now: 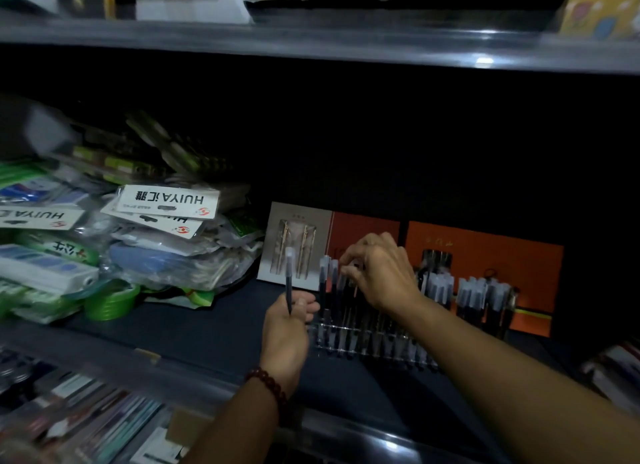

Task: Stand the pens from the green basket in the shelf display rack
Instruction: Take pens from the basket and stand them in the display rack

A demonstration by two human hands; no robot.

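Note:
A clear display rack (pixel 363 339) stands on the dark shelf, with several black pens with frosted caps (pixel 474 297) upright in it. My left hand (pixel 287 328) grips one black pen (pixel 289 283) upright, just left of the rack. My right hand (pixel 377 273) reaches over the rack's left part, fingertips pinched on the top of a pen standing there (pixel 341 283). The green basket is not in view.
A heap of bagged stationery (pixel 156 241) and a green tape roll (pixel 110 300) fill the shelf's left side. Boxed pen sets, one grey (pixel 294 241) and two orange (pixel 485 255), lean behind the rack. The upper shelf edge (pixel 311 44) hangs overhead.

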